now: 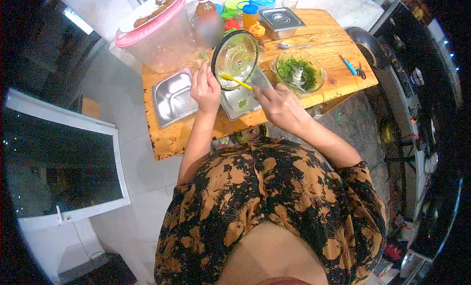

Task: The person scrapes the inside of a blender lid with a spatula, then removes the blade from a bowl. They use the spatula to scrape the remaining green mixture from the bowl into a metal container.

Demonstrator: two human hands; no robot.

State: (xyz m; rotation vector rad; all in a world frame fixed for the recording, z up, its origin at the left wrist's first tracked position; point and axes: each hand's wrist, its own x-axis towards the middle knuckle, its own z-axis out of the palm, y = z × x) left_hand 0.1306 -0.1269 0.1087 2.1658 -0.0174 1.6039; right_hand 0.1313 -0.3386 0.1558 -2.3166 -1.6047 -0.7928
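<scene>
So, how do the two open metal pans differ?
The left pan looks bare inside, while the right pan holds some green bits. The glass vessel hides part of the right pan, none of the left pan. Both are metal and rest on the wooden table.

The person wears a blk top (294, 187) w/ blotchy tan-brown leaf/floral print. A seam (256, 172) runs down its front; either side of the seam, loose sleeves (362, 191) w/ same print. Rounded neckline (265, 223) nr the seam's end.
</scene>
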